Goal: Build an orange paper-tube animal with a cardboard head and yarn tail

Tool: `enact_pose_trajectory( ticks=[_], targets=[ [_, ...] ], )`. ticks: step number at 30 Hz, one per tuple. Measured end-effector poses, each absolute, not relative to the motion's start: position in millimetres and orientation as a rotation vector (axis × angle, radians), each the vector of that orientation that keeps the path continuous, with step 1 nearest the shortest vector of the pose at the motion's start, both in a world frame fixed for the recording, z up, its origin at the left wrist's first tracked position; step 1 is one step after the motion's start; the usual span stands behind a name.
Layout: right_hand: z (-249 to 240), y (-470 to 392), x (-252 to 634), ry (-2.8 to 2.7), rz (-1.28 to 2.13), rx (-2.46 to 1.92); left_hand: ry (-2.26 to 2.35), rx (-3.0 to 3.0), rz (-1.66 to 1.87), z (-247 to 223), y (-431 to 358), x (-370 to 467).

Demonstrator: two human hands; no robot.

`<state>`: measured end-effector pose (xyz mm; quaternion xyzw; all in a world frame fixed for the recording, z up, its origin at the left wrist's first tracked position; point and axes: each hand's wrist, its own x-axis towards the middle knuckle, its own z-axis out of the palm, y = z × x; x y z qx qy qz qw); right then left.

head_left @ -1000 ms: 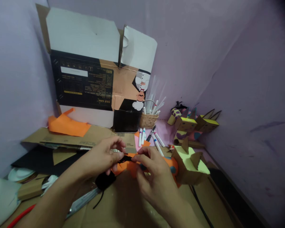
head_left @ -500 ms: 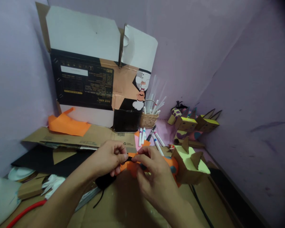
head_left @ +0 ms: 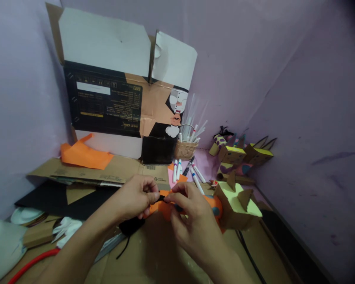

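My left hand (head_left: 139, 196) pinches one side of a short black strand (head_left: 161, 198), perhaps yarn or cord. The fingertips of my right hand (head_left: 195, 217) are closed on its other side. Beneath both hands lies an orange paper animal body (head_left: 218, 201) with blue-grey spots, partly covered by my fingers. Joined to its right end is a cardboard box head (head_left: 239, 213) with a pale yellow-green top and two pointed cardboard ears. Below my left wrist rests a black piece (head_left: 131, 226) with a thin black strand trailing from it.
An unfolded printed carton (head_left: 103, 102) leans on the wall. Markers (head_left: 197, 181) lie before a basket (head_left: 185, 150) of white sticks. Other cardboard animals (head_left: 232, 154) stand at the right. Orange paper (head_left: 85, 154) and black sheets (head_left: 50, 201) are left; a red tube (head_left: 32, 263) runs bottom left.
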<state>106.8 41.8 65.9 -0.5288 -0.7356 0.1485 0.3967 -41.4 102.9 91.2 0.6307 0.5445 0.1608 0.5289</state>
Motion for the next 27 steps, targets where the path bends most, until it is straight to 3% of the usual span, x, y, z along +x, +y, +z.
enact_pose_trajectory(
  ticks=[27],
  targets=[
    [68.1, 42.0, 106.1, -1.858, 0.370, -1.325, 1.177, 1.445, 0.434, 85.8, 108.5, -50.4]
  ],
)
